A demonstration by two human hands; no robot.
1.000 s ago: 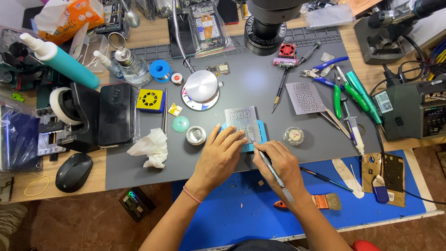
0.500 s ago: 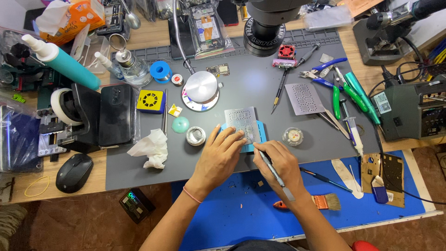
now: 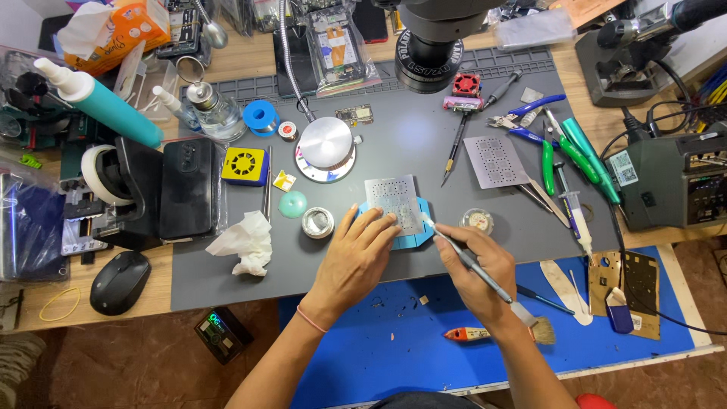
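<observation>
Two bare hands at work on a grey rubber bench mat point(image 3: 227, 273), catalogued as follows.

Left hand point(image 3: 356, 257): palm down, fingers spread and unclenched, grasping nothing; the fingertips press on the near edge of a thin perforated metal stencil plate point(image 3: 394, 198). That plate lies flat on a light-blue octagonal holder point(image 3: 413, 238), just in front of a round silver lamp base point(image 3: 326, 144), near the middle of the mat.

Right hand point(image 3: 477, 265): closed around a slim grey-handled metal tool point(image 3: 469, 261), held like a pen. Its tip meets the right edge of the stencil plate; the far end reaches back over the wrist.

Near the left hand: a small round open metal tin point(image 3: 318, 223), a pale green dome-shaped cap point(image 3: 293, 203), a crumpled white tissue point(image 3: 244, 242).

Near the right hand: a small round clear-lidded pot point(image 3: 477, 220), a second loose perforated stencil sheet point(image 3: 496, 160), a black-handled screwdriver point(image 3: 454, 148).

Further items: a yellow square box with a black fan pattern point(image 3: 244, 165), a black phone case point(image 3: 188, 188), a black computer mouse point(image 3: 120, 282), a flat bristle brush with orange handle point(image 3: 500, 333) on a blue mat point(image 3: 379, 356), green-handled pliers and tweezers point(image 3: 575, 148) at the right.
</observation>
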